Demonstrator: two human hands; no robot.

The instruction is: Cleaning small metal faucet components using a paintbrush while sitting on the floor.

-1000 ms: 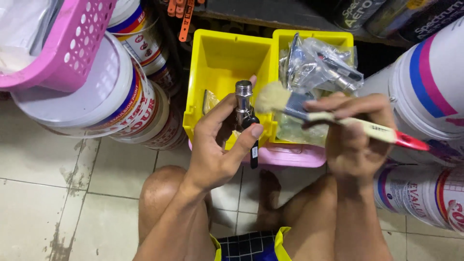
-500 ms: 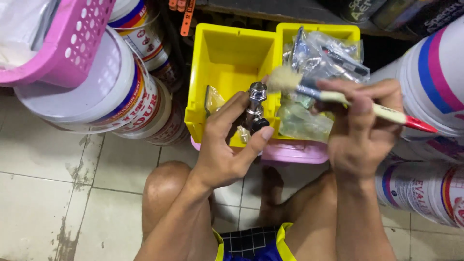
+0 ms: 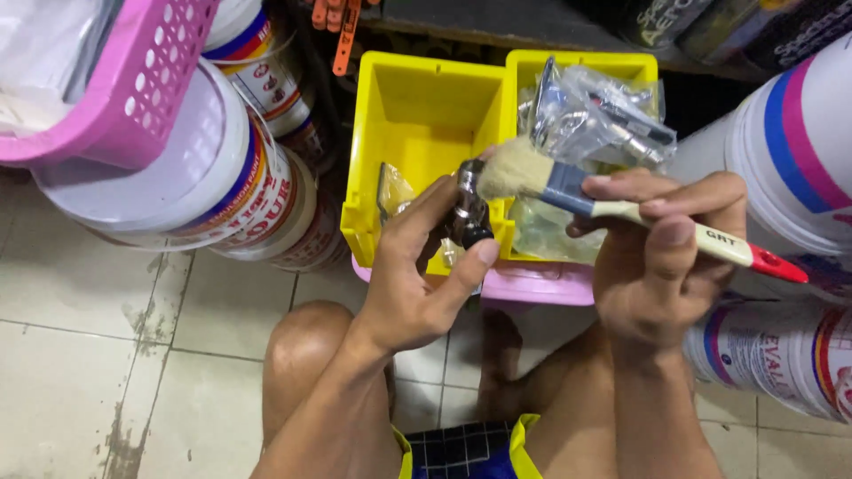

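Note:
My left hand (image 3: 417,275) grips a small chrome metal fitting (image 3: 468,208) over the front edge of a yellow bin (image 3: 417,98). My right hand (image 3: 661,257) holds a paintbrush (image 3: 621,208) with a cream handle and a red tip. Its pale bristles touch the top of the fitting. A second yellow bin (image 3: 581,64) to the right holds clear plastic bags (image 3: 603,115) with metal parts inside. Both bins rest on a pink tray (image 3: 532,284). A small bagged item lies in the left bin.
White paint buckets (image 3: 177,177) stand at the left under a pink basket (image 3: 133,80). More buckets (image 3: 781,151) stand at the right. A dark shelf edge runs behind the bins. My bare knees are below, over a grey tiled floor (image 3: 106,355).
The brush bristles have slid down from the fitting's right side onto its top. My left hand has turned the fitting slightly. The view has shifted a little.

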